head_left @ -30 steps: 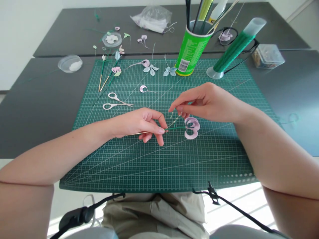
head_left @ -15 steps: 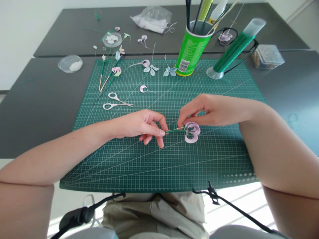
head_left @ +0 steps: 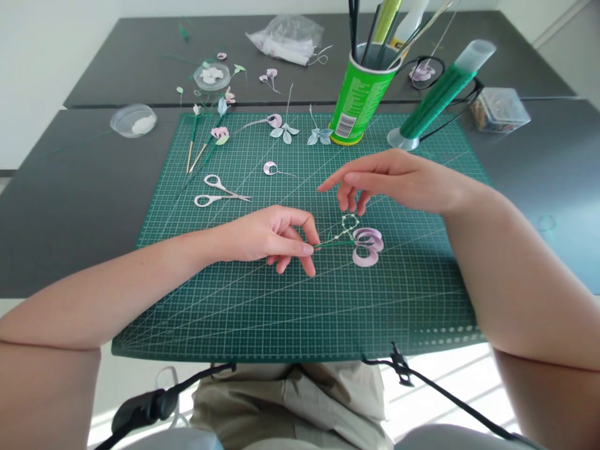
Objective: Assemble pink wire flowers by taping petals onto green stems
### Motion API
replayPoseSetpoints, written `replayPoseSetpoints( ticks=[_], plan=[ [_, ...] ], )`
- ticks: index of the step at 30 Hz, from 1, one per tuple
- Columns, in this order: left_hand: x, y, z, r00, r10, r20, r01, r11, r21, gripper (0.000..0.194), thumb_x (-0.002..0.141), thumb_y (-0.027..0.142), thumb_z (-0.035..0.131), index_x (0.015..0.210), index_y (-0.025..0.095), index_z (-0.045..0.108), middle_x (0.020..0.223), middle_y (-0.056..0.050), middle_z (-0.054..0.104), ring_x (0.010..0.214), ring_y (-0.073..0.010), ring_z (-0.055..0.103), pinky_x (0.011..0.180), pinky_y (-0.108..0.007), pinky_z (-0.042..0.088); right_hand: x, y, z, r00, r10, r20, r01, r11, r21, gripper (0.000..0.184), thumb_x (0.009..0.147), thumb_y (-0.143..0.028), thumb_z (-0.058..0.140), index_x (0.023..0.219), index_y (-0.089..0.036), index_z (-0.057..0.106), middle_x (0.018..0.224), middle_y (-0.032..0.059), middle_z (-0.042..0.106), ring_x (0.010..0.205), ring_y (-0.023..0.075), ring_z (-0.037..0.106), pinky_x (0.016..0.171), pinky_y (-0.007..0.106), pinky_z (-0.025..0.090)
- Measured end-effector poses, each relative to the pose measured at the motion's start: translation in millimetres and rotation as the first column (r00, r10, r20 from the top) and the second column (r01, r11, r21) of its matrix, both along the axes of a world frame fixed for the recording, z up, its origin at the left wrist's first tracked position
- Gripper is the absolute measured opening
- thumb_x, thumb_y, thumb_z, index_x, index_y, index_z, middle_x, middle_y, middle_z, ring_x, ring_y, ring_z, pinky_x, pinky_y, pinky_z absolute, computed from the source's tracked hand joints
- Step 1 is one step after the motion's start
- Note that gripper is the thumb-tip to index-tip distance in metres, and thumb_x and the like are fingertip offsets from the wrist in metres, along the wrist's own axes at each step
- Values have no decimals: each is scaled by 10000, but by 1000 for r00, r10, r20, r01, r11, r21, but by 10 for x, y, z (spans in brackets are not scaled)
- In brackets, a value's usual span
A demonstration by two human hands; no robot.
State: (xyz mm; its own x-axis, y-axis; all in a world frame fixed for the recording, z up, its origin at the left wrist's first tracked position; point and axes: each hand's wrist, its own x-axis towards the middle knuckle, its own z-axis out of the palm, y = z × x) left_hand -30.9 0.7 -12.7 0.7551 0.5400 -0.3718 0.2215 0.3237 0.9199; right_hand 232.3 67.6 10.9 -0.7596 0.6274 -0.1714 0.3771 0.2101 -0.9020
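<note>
Left hand pinches a green stem, its lilac flower projecting over the cutting mat; the right hand arches near the flower, grip released, fingers spread. Scissors lie beyond the left hand, a green can beyond the right. The stem's other end is hidden from me.

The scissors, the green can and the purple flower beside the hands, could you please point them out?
Scissors (head_left: pixel 233 195), head view: near the pivot.
Green can (head_left: pixel 360 98), head view: middle of its side.
Purple flower (head_left: pixel 366 261), head view: the lower petal.
</note>
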Motion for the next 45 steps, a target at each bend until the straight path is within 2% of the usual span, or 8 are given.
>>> replayPoseSetpoints(
  ticks=[5,14,17,20,25,30,36,45],
  plan=[
    [28,-21,51,989,126,75,-130,991,41,170,942,223,738,932,184,572,853,-58,832,532,-65,623,521,-171,486,-68,-25,-36,978,-164,-131,169,985,30,267,1005,-436,653,1140,-262,804,1072,82,777,1063,244,701,987,408,575],
    [47,-16,25,913,387,131,-403,905,133,194,929,247,747,929,189,562,828,-27,802,515,-63,619,514,-179,469,-104,-68,-196,929,219,-298,-298,921,-252,528,935,-159,677,1454,-239,615,1399,87,704,1311,203,658,1138,380,486],
    [31,8,17,868,483,112,-496,849,182,142,943,230,708,958,192,572,830,-16,790,519,-65,622,515,-180,465,-143,-123,-212,937,213,-276,-301,894,-333,636,957,-227,683,1564,-257,496,1348,88,690,1095,170,712,975,346,554],
    [18,38,10,818,568,89,-574,797,190,115,945,189,689,966,190,577,803,-11,775,514,-68,611,500,-181,450,-203,-214,-136,982,161,-103,-187,920,-344,550,1031,-373,623,1551,-240,498,878,-11,652,671,111,566,614,248,476],
    [19,71,19,762,648,7,-642,754,140,83,934,164,701,938,166,618,767,-35,776,451,-55,499,432,-192,355,-273,-336,-19,997,29,73,-29,1000,-4,402,1039,-524,607,1299,-219,649,575,-99,315,492,92,258,450,262,200],
    [35,67,18,832,551,-62,-541,832,123,58,925,143,692,912,148,636,799,-77,809,424,-41,425,417,-195,301,-287,-411,42,998,-52,-33,59,961,270,324,1058,-474,569,1017,-209,751,550,-74,351,503,89,270,497,278,244],
    [66,2,50,889,379,-258,-324,917,232,72,933,169,677,891,173,619,825,-52,825,444,-68,493,426,-212,322,-246,-467,137,956,-22,-291,106,955,276,179,990,-301,720,918,-197,847,737,6,727,592,95,524,546,264,413],
    [68,-72,97,927,192,-322,-126,969,212,94,926,224,679,860,197,618,858,6,842,415,-54,465,430,-213,393,-200,-457,70,917,-6,-399,149,932,329,143,961,-313,784,973,-217,889,920,56,842,706,143,721,579,255,538]
  ],
)
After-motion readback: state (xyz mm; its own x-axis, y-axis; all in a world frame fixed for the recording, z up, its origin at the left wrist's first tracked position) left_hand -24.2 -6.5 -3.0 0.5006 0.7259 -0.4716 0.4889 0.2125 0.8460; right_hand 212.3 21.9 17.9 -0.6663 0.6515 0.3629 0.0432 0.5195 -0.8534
